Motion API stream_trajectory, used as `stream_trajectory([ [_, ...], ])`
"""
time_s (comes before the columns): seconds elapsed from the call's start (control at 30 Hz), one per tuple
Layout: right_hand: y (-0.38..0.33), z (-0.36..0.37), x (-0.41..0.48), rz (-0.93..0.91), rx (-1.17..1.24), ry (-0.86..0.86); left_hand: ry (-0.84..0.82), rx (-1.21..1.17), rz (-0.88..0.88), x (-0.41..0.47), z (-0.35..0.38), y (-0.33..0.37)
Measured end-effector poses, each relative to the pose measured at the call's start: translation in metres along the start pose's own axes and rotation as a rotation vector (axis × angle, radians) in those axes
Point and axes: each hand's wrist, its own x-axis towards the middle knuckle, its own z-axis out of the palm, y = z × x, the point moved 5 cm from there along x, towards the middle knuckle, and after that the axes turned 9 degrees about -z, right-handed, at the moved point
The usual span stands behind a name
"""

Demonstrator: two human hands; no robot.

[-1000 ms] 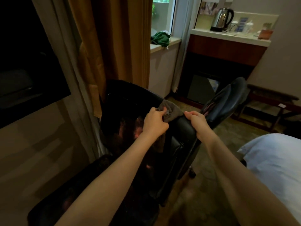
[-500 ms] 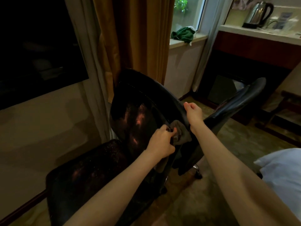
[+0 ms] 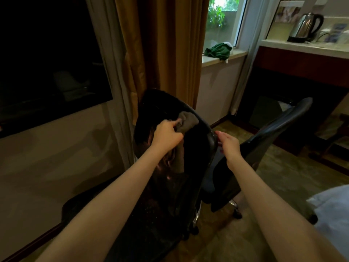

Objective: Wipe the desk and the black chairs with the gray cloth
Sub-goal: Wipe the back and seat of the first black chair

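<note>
left hand (image 3: 167,136): grip clamped on gray cloth (image 3: 188,121), near black chair (image 3: 198,157) top edge | right hand (image 3: 228,142): grip clamped on its right edge | second chair (image 3: 279,127) just beside

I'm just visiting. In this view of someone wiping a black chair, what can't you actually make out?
All from the head view:
1. Gray cloth: partly bunched inside the left hand.
2. Right hand: fingertips hidden behind the edge of the near black chair, which it grips.
3. Second black chair: seat mostly covered by the near chair and the right forearm.
4. Items beside the kettle: too small and blurred to name.
</note>
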Motion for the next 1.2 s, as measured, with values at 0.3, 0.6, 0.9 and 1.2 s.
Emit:
stream_trajectory([
  [0.3,-0.011,-0.008,-0.006,0.002,-0.08,-0.108,-0.056,0.273,0.17,0.014,0.053,0.056],
  [0.6,-0.003,-0.01,-0.006,-0.014,-0.081,-0.152,-0.028,0.155,0.285,-0.021,0.072,0.03],
  [0.9,0.003,-0.005,-0.004,-0.011,0.032,-0.204,-0.029,0.32,0.272,-0.064,0.101,-0.004],
  [1.2,0.009,-0.002,-0.012,-0.053,0.003,-0.225,0.009,0.466,0.216,-0.088,0.118,-0.018],
])
